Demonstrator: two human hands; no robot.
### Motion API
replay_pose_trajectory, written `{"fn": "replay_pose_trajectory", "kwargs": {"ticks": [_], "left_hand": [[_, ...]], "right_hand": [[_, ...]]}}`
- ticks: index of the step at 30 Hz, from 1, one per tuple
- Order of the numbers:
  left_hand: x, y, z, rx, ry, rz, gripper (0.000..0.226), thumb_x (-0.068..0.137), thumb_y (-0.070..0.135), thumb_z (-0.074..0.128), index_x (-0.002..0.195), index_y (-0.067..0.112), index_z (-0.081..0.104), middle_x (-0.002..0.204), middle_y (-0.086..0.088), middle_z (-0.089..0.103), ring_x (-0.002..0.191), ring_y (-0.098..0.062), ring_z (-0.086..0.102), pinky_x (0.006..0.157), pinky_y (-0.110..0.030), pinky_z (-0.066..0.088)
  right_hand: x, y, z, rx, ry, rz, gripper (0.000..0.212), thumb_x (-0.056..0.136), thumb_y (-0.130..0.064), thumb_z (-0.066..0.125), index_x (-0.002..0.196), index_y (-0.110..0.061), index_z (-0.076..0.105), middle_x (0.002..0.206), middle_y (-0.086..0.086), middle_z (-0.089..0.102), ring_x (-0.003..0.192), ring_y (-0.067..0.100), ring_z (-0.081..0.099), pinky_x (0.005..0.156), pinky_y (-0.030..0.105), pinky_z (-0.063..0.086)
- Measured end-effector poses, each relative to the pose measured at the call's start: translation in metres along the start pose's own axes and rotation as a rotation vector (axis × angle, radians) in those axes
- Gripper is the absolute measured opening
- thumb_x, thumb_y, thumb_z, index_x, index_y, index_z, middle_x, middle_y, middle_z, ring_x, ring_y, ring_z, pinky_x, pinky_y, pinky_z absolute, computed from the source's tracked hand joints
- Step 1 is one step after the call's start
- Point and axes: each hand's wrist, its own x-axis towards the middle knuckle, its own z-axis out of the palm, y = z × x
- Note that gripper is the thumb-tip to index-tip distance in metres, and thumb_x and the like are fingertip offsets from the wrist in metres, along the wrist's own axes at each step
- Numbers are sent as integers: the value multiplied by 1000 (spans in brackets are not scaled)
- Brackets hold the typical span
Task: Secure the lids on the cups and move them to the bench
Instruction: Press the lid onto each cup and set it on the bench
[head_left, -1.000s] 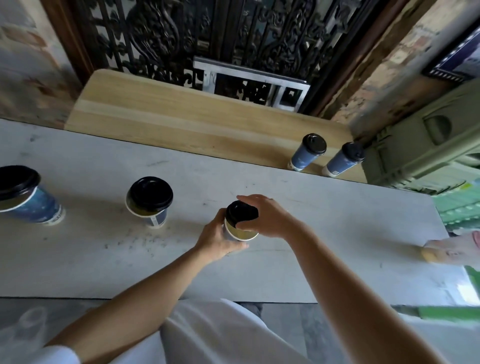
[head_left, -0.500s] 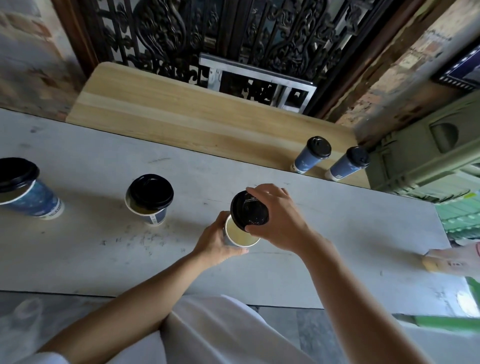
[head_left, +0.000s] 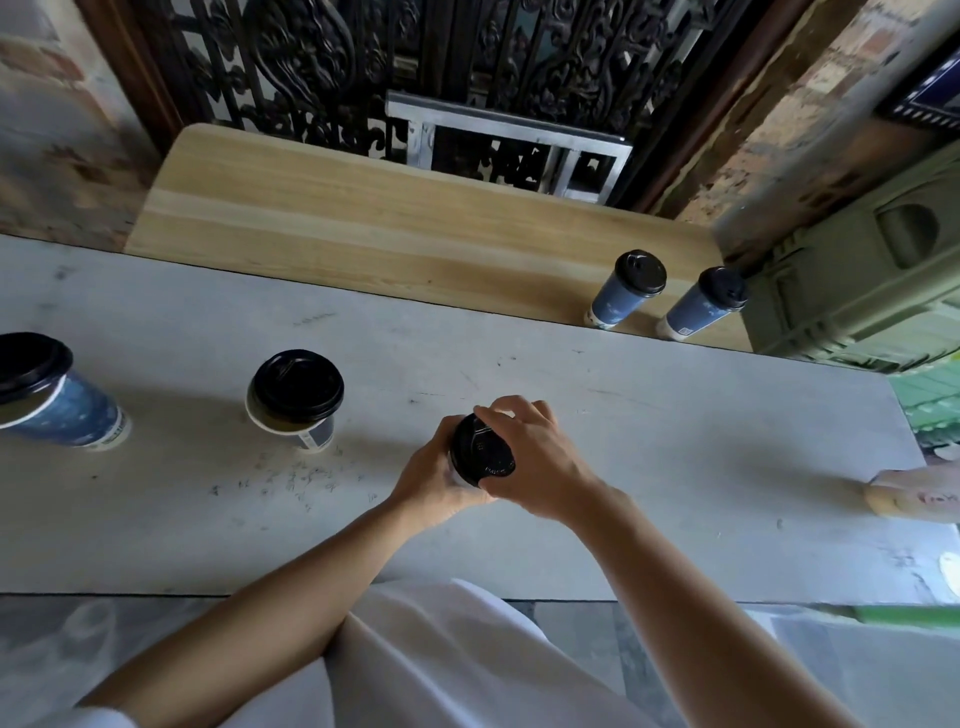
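Your right hand (head_left: 535, 457) has brought the round black plastic lid (head_left: 480, 451) back onto the paper cup, grip clenched around it; your left hand (head_left: 434, 478) grasps the cup on the grey bench (head_left: 675, 441), lid unseated.

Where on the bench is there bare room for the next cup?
The bench is bare from its left end up to the two lidded cups at its right end. Only that right corner is crowded; beside the left one is free.
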Motion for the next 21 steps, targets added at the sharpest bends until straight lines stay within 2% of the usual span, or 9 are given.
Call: {"fn": "replay_pose_trajectory", "kwargs": {"ticks": [3, 5, 6, 9, 10, 11, 14, 18, 21], "left_hand": [[6, -5, -8, -36, -61, -27, 72, 66, 12, 88, 121, 39, 51, 113, 20, 66, 107, 0, 64, 79, -16, 49], [7, -6, -15, -104, -89, -52, 60, 75, -8, 70, 112, 37, 56, 117, 11, 66, 114, -10, 63, 79, -15, 51], [5, -4, -19, -155, -89, -84, 56, 78, -11, 60, 109, 36, 58, 117, 8, 66, 112, -12, 63, 77, -15, 51], [2, 3, -23, -406, 29, -221, 31, 86, 3, 58, 110, 22, 65, 112, 1, 68, 102, -14, 65, 75, -24, 53], [0, 8, -21, -485, 64, -258, 21, 95, 14, 55, 111, 20, 67, 112, 1, 69, 103, -15, 65, 80, -29, 53], [0, 10, -19, -492, 85, -275, 21, 101, 24, 50, 111, 21, 68, 113, 3, 69, 104, -15, 65, 86, -34, 54], [-1, 16, -8, -464, 111, -246, 23, 103, 38, 48, 106, 29, 69, 113, 4, 70, 107, -13, 64, 90, -39, 55], [-4, 21, 1, -449, 173, -173, 24, 104, 37, 47, 98, 30, 69, 106, 7, 69, 101, -6, 64, 82, -43, 62], [-4, 21, 3, -418, 192, -131, 27, 106, 34, 43, 96, 28, 67, 100, 7, 68, 95, -5, 64, 77, -40, 63]], "right_hand": [[-1, 4, 3, 57, -11, 14, 82, 77, -31, 76, 151, -29, 39, 145, -8, 38, 128, 19, 31, 100, 33, 45], [-3, 12, 6, 290, 46, 97, 86, 75, -37, 79, 150, -32, 40, 145, -7, 40, 131, 16, 32, 105, 32, 39], [-4, 18, 8, 457, 127, 168, 82, 76, -39, 80, 148, -34, 42, 143, -8, 44, 129, 14, 37, 104, 31, 39], [-10, 30, 12, 955, 323, 441, 45, 93, -30, 69, 136, -29, 55, 129, -3, 60, 113, 17, 58, 90, 32, 50], [-12, 31, 15, 1111, 313, 519, 35, 98, -27, 62, 133, -26, 58, 126, 0, 63, 111, 21, 60, 86, 34, 52], [-13, 31, 18, 1234, 277, 572, 30, 100, -26, 58, 130, -23, 61, 125, 3, 64, 110, 24, 61, 86, 38, 54], [-17, 26, 32, 1350, 164, 594, 25, 103, -29, 51, 118, -19, 69, 117, 4, 70, 111, 24, 65, 90, 47, 56], [-17, 23, 41, 1454, 188, 587, 30, 103, -33, 51, 116, -16, 71, 117, 8, 72, 116, 26, 65, 85, 48, 60], [-16, 24, 42, 1470, 200, 570, 31, 104, -33, 49, 117, -14, 71, 115, 7, 72, 113, 23, 65, 82, 50, 61]]}}
